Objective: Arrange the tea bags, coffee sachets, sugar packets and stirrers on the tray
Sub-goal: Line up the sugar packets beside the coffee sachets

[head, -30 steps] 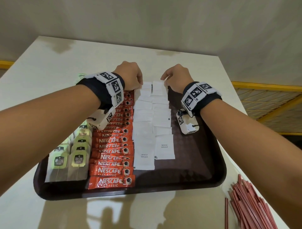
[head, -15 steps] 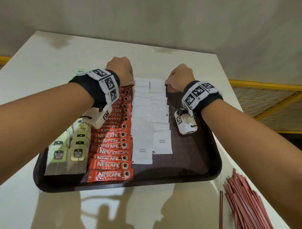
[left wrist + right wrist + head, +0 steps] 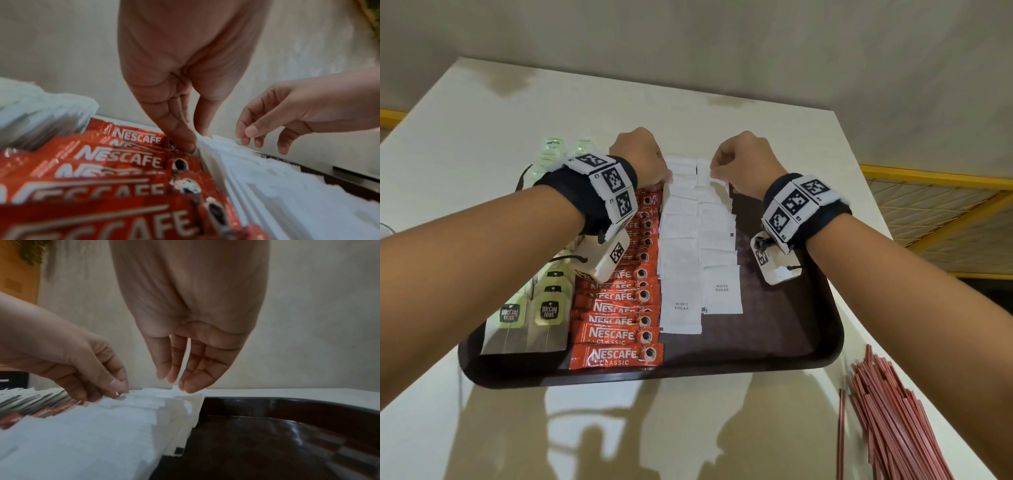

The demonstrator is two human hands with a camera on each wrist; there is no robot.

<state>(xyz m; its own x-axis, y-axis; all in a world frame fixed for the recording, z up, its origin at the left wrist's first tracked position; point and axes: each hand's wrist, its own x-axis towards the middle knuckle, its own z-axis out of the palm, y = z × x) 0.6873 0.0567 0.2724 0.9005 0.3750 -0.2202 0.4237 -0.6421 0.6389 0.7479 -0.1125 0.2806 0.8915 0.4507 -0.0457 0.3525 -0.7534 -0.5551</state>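
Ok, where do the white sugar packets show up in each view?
Head: sugar packets in two columns, centre of the tray.
Left wrist: lower right, beside the coffee sachets.
Right wrist: lower left, against the bare tray.
Shared landmark: both hands' fingertips at the packets' far end.

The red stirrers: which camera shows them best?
The head view. It alone shows the red stirrers, a loose pile on the table to the right of the tray, off it. Both wrist views look along the hands at the far end of the sugar packets and show no stirrers.
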